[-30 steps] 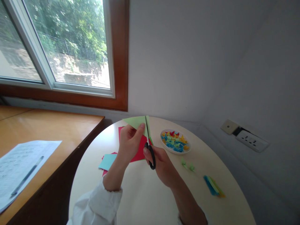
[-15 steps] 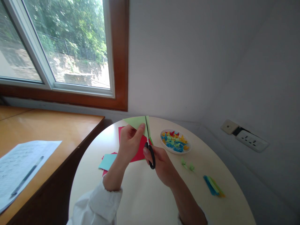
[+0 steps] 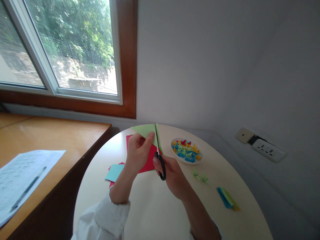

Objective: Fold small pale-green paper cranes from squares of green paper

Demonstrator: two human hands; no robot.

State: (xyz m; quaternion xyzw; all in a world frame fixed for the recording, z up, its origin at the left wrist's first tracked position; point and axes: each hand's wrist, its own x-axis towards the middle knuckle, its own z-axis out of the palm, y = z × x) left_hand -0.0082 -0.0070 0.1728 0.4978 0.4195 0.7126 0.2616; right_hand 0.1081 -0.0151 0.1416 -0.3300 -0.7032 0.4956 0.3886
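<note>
My left hand [image 3: 139, 150] pinches a light green sheet of paper [image 3: 146, 129] between thumb and fingers, holding it above the table. My right hand [image 3: 172, 171] is closed round the black handle of a pair of scissors [image 3: 162, 166]. The blades point away from me and lie along a narrow strip at the sheet's right side. Below my hands lie red sheets of paper [image 3: 150, 162], with a bit of green showing at their edge. Smaller light blue paper [image 3: 115, 172] rests on red pieces near my left wrist.
A white dish [image 3: 188, 162] holds several small folded paper shapes. Two green folded shapes [image 3: 204, 179] and a bundle of coloured strips [image 3: 227, 199] lie on the round table [image 3: 160, 213]. A wooden desk [image 3: 82, 140] at left bears written paper [image 3: 47, 158] and a pen [image 3: 28, 188].
</note>
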